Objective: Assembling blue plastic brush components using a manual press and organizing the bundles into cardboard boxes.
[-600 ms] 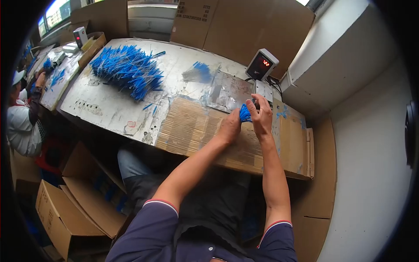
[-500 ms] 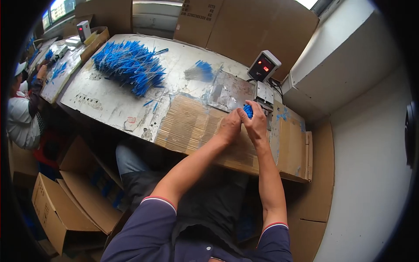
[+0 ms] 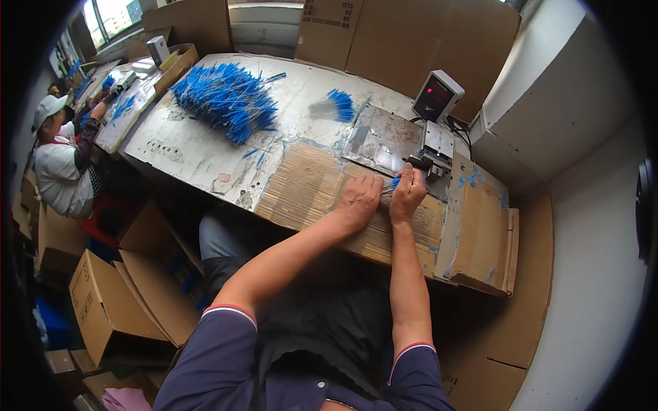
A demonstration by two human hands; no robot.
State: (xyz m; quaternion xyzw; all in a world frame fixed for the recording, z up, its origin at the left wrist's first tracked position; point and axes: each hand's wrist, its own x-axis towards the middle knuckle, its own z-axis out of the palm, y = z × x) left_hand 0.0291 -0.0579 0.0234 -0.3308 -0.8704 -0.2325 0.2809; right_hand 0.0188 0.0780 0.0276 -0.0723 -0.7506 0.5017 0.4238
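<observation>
Between my hands is a small bundle of thin blue-ended sticks (image 3: 389,185), held low over the ribbed cardboard sheet (image 3: 301,175) on the bench. My right hand (image 3: 408,193) is closed around the bundle's right side, thumb and fingers together. My left hand (image 3: 360,201) has its fingers bent together against the pale left ends; its fingertips partly hide them. Just beyond my right hand stands a small metal device (image 3: 436,151) with a dark bar, next to a worn metal plate (image 3: 385,140).
A large heap of blue-ended sticks (image 3: 226,103) lies at the far left, a smaller fanned bunch (image 3: 334,106) nearer the plate. A display box (image 3: 439,94) stands at back right. Open cartons (image 3: 130,301) sit below left. Another person (image 3: 65,161) works at the left bench.
My hands have moved slightly apart, and the bundle, earlier showing its blue ends upward, now lies lower between them. The whole view has shifted, showing more on the left.
</observation>
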